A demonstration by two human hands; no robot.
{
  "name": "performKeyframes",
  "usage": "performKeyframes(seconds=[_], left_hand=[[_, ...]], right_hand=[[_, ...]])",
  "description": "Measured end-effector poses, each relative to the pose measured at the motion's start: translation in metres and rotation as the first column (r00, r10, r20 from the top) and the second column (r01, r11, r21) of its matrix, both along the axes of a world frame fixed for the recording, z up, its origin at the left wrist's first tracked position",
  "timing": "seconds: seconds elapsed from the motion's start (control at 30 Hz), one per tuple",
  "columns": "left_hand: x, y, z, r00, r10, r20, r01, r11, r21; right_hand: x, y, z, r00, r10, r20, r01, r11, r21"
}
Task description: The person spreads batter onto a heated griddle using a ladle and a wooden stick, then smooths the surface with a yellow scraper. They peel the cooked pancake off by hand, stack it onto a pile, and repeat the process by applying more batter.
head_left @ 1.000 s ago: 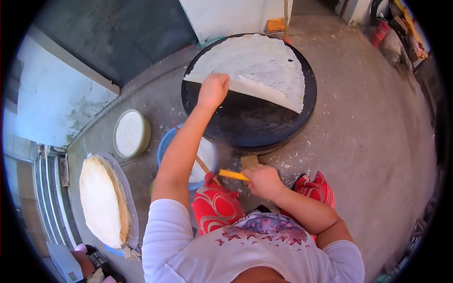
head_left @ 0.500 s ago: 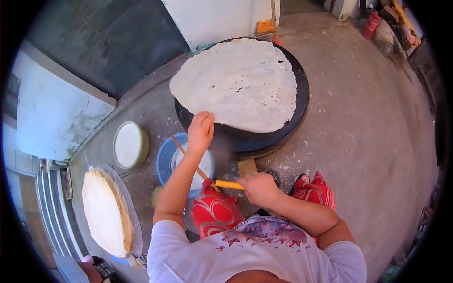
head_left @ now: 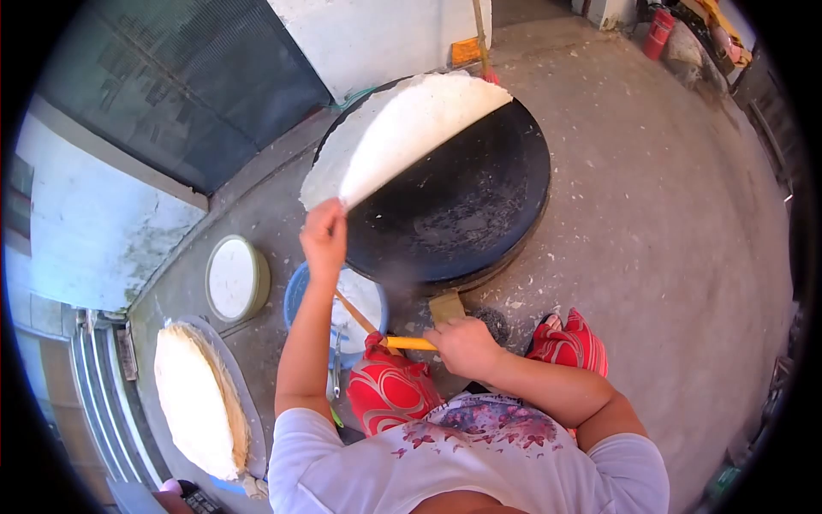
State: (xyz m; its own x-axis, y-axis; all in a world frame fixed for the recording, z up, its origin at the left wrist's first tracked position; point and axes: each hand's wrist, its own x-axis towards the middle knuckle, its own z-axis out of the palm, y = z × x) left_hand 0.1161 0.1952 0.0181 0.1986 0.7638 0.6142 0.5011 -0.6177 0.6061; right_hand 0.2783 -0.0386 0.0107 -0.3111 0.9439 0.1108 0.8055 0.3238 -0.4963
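A large thin flatbread (head_left: pixel 402 137) lies folded over on the left and far part of a round black griddle (head_left: pixel 462 206). Its near edge is pinched between the fingers of my left hand (head_left: pixel 324 240), at the griddle's left side. My right hand (head_left: pixel 467 347) is closed around a yellow handle (head_left: pixel 407 343) in front of my lap; the tool's working end is not clear. Close to that hand, a tan flat piece (head_left: pixel 446 307) sits at the griddle's near side. A wooden stick (head_left: pixel 354 310) slants from the blue tub (head_left: pixel 295 291) toward my knee.
Left of the tub stands a round container (head_left: pixel 233 278) of white batter or dough. Nearer me, a stack of flatbreads (head_left: pixel 197 403) rests on a round board. A broom (head_left: pixel 481 38) leans by the wall, and a red cylinder (head_left: pixel 658 34) stands far right.
My left hand has moved left, drawing the flatbread's edge with it. The flatbread has folded over, baring the right and near part of the griddle. My right hand has hardly moved.
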Motion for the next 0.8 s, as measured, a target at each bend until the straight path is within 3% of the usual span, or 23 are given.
performKeyframes(seconds=[0.03, 0.1, 0.17, 0.23, 0.27, 0.3, 0.37, 0.4, 0.43, 0.47, 0.5, 0.53, 0.57, 0.6, 0.63, 0.7, 0.8], left_hand=[[0.000, -0.011, -0.004, 0.984, -0.074, -0.162, 0.102, 0.980, 0.173], [0.001, -0.034, -0.014, 0.931, -0.205, -0.302, 0.262, 0.952, 0.160], [-0.003, -0.053, -0.038, 0.875, -0.294, -0.385, 0.349, 0.934, 0.081], [-0.011, -0.069, -0.050, 0.744, -0.478, -0.467, 0.482, 0.868, -0.121], [-0.015, -0.079, -0.050, 0.717, -0.582, -0.384, 0.485, 0.812, -0.325], [-0.019, -0.085, -0.053, 0.717, -0.581, -0.384, 0.484, 0.812, -0.325], [-0.027, -0.088, -0.061, 0.904, -0.304, -0.302, 0.186, 0.913, -0.364], [-0.035, -0.076, -0.085, 0.967, -0.089, -0.238, 0.033, 0.973, -0.229], [-0.042, -0.060, -0.110, 0.966, -0.088, -0.242, 0.031, 0.973, -0.228], [-0.048, -0.042, -0.133, 0.946, 0.203, -0.254, -0.242, 0.961, -0.135], [-0.050, -0.029, -0.141, 0.847, 0.476, -0.236, -0.499, 0.866, -0.041], [-0.045, -0.023, -0.129, 0.845, 0.480, -0.236, -0.501, 0.865, -0.037], [-0.039, -0.017, -0.116, 0.875, 0.484, 0.008, -0.416, 0.760, -0.498], [-0.033, -0.012, -0.105, 0.799, 0.555, 0.230, -0.140, 0.544, -0.827], [-0.029, -0.007, -0.100, 0.802, 0.550, 0.234, -0.136, 0.550, -0.824], [-0.025, 0.004, -0.092, 0.756, 0.649, 0.085, -0.224, 0.378, -0.898], [-0.033, 0.026, -0.098, 0.814, 0.579, 0.050, -0.174, 0.325, -0.930]], right_hand=[[-0.001, -0.001, -0.001, 1.000, 0.006, -0.004, -0.006, 1.000, 0.005], [-0.003, -0.001, -0.002, 1.000, 0.021, -0.010, -0.020, 1.000, 0.015], [-0.006, -0.002, -0.002, 0.999, 0.042, -0.006, -0.042, 0.999, -0.017], [-0.007, -0.003, -0.002, 0.999, 0.051, 0.001, -0.051, 0.999, -0.018], [-0.007, -0.003, -0.002, 0.998, 0.056, 0.008, -0.055, 0.998, -0.021], [-0.007, -0.003, -0.001, 0.998, 0.056, 0.008, -0.055, 0.998, -0.020], [-0.007, -0.004, 0.000, 0.998, 0.061, 0.022, -0.060, 0.997, -0.041], [-0.006, -0.004, 0.000, 0.998, 0.060, 0.020, -0.059, 0.997, -0.041], [-0.005, -0.005, -0.001, 0.998, 0.065, 0.014, -0.064, 0.997, -0.036], [-0.006, -0.005, -0.001, 0.997, 0.071, 0.008, -0.070, 0.997, -0.030], [-0.007, -0.005, -0.002, 0.997, 0.073, 0.006, -0.073, 0.997, -0.026], [-0.008, -0.005, -0.003, 0.997, 0.075, 0.010, -0.075, 0.997, -0.034], [-0.008, -0.005, -0.004, 0.997, 0.076, 0.015, -0.075, 0.996, -0.042], [-0.009, -0.004, -0.005, 0.997, 0.073, 0.017, -0.073, 0.997, -0.036], [-0.009, -0.004, -0.006, 0.996, 0.082, 0.021, -0.081, 0.996, -0.036], [-0.009, -0.003, -0.008, 0.997, 0.080, 0.024, -0.079, 0.996, -0.034], [-0.007, -0.004, -0.008, 0.998, 0.061, 0.006, -0.060, 0.998, -0.007]])
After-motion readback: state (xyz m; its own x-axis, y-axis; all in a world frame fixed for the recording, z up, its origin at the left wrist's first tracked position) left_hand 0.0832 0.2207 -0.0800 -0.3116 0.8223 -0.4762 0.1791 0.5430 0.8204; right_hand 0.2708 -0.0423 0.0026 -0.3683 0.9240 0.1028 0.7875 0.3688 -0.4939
